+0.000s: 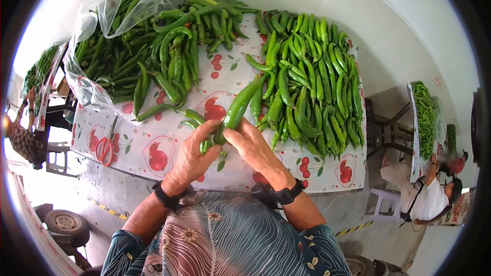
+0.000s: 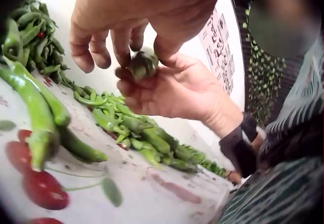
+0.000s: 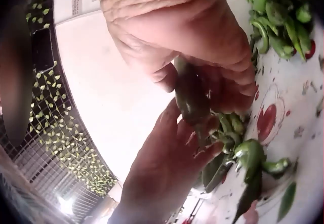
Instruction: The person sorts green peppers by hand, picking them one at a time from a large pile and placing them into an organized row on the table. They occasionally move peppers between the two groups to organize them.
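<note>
A long green chili pepper (image 1: 241, 103) is held in front of the chest, over the near part of the table, its tip pointing away. My right hand (image 1: 258, 153) grips it between thumb and curled fingers, as the right wrist view shows of the pepper (image 3: 191, 95). At the stem end, my left hand (image 1: 189, 161) pinches it with thumb and fingertips; in the left wrist view the pepper's blunt end (image 2: 144, 63) shows between them. Just beyond the left hand, a few loose peppers (image 1: 192, 116) lie on the cloth. Neatly laid peppers (image 1: 312, 82) cover the table's right side.
A tangled heap of peppers (image 1: 176, 61) spills from a clear plastic bag (image 1: 84, 87) at the back left. Red-handled scissors (image 1: 104, 151) lie at the left front on the fruit-print tablecloth (image 1: 138, 138). A wall stands behind the table. Another person (image 1: 432, 199) sits far right by a second pepper-covered table.
</note>
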Demonstrator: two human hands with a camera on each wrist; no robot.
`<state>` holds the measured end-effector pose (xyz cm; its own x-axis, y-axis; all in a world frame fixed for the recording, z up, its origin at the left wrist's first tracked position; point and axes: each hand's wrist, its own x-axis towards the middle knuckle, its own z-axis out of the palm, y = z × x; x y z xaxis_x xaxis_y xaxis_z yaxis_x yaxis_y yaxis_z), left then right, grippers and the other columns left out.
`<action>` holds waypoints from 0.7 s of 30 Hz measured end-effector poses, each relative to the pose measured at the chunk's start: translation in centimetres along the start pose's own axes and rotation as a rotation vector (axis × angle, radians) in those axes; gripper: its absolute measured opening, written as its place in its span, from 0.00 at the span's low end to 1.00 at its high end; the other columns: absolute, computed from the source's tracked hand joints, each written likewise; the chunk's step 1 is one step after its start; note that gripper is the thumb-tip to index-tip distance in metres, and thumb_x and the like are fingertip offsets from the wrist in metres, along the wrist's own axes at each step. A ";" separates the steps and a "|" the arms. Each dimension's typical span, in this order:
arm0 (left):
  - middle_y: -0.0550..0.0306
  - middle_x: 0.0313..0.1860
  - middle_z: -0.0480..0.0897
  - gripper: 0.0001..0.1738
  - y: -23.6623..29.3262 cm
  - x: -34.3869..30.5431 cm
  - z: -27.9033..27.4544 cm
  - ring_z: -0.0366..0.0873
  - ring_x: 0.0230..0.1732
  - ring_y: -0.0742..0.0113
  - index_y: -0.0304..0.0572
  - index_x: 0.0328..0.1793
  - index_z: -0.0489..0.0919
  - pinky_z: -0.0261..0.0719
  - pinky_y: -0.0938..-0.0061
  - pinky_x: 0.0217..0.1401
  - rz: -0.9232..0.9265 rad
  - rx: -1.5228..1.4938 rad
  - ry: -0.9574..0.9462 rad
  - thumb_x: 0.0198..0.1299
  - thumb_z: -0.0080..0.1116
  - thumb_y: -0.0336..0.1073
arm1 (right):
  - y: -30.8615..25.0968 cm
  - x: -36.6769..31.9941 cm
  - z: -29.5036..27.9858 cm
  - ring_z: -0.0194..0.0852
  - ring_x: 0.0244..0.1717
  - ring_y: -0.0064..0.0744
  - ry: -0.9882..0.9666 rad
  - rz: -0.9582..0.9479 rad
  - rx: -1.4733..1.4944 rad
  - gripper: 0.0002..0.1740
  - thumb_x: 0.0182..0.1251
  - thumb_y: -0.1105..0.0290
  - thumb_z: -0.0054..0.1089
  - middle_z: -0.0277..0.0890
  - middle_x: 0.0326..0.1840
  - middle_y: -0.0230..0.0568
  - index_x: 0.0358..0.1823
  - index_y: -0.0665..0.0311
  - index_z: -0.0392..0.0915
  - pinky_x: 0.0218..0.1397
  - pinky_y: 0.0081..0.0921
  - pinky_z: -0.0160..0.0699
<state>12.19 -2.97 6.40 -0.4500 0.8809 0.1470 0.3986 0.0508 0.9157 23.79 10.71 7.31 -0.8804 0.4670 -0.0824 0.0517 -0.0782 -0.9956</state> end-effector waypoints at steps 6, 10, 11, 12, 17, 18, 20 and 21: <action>0.40 0.71 0.61 0.40 -3.7 -0.8 0.2 0.54 0.73 0.37 0.43 0.66 0.68 0.59 0.49 0.72 0.010 0.616 -0.103 0.41 0.67 0.33 | -1.6 -2.8 -4.4 0.72 0.43 0.26 0.181 0.129 0.056 0.22 0.68 0.61 0.45 0.78 0.45 0.39 0.58 0.67 0.70 0.47 0.24 0.72; 0.39 0.69 0.60 0.34 -4.3 -1.7 1.2 0.53 0.72 0.33 0.40 0.60 0.71 0.61 0.48 0.70 0.106 0.748 -0.127 0.40 0.64 0.27 | -1.1 -4.0 -7.1 0.72 0.40 0.24 0.466 0.058 0.020 0.24 0.65 0.64 0.50 0.78 0.43 0.39 0.60 0.70 0.69 0.46 0.24 0.73; 0.39 0.69 0.61 0.31 -5.0 -1.6 1.0 0.53 0.71 0.33 0.39 0.57 0.73 0.61 0.48 0.70 0.134 0.721 -0.127 0.40 0.62 0.24 | -0.7 -4.3 -8.0 0.72 0.40 0.23 0.539 0.043 -0.054 0.24 0.65 0.66 0.51 0.78 0.43 0.38 0.60 0.70 0.70 0.45 0.24 0.73; 0.39 0.68 0.61 0.28 -5.3 -1.3 0.8 0.54 0.71 0.33 0.37 0.54 0.75 0.62 0.48 0.70 0.162 0.693 -0.125 0.39 0.60 0.21 | -0.6 -4.6 -9.0 0.72 0.39 0.22 0.611 0.028 -0.129 0.23 0.64 0.67 0.51 0.78 0.43 0.37 0.60 0.69 0.70 0.45 0.23 0.73; 0.41 0.64 0.68 0.22 -5.7 -1.2 0.1 0.62 0.67 0.36 0.36 0.44 0.77 0.67 0.51 0.66 0.209 0.575 -0.042 0.37 0.56 0.18 | -1.1 -7.3 -14.3 0.70 0.34 0.21 0.921 -0.055 -0.293 0.23 0.60 0.76 0.50 0.76 0.42 0.36 0.59 0.65 0.72 0.34 0.20 0.71; 0.41 0.64 0.68 0.21 -5.3 -1.2 0.0 0.62 0.67 0.36 0.36 0.44 0.77 0.67 0.51 0.66 0.194 0.554 -0.041 0.38 0.57 0.18 | -0.8 -7.9 -15.7 0.71 0.36 0.22 0.982 -0.109 -0.362 0.23 0.60 0.77 0.50 0.76 0.43 0.37 0.59 0.65 0.72 0.37 0.21 0.72; 0.41 0.64 0.68 0.21 -4.7 -1.2 0.1 0.62 0.68 0.36 0.37 0.44 0.77 0.67 0.52 0.66 0.163 0.511 -0.033 0.38 0.58 0.19 | 0.1 -9.2 -19.0 0.73 0.44 0.28 1.053 -0.145 -0.403 0.22 0.60 0.77 0.50 0.76 0.48 0.40 0.58 0.66 0.73 0.49 0.26 0.74; 0.41 0.64 0.68 0.21 -4.8 -1.2 0.1 0.62 0.68 0.36 0.36 0.44 0.77 0.67 0.52 0.67 0.163 0.516 -0.036 0.38 0.58 0.19 | 1.2 -9.9 -21.1 0.74 0.46 0.30 1.092 -0.151 -0.473 0.21 0.60 0.76 0.50 0.77 0.48 0.40 0.57 0.66 0.73 0.51 0.27 0.73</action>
<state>10.92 -4.24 1.79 -0.3254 0.9118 0.2506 0.8058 0.1287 0.5780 42.52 24.53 5.94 -0.0397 0.9620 0.2701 0.3520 0.2664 -0.8973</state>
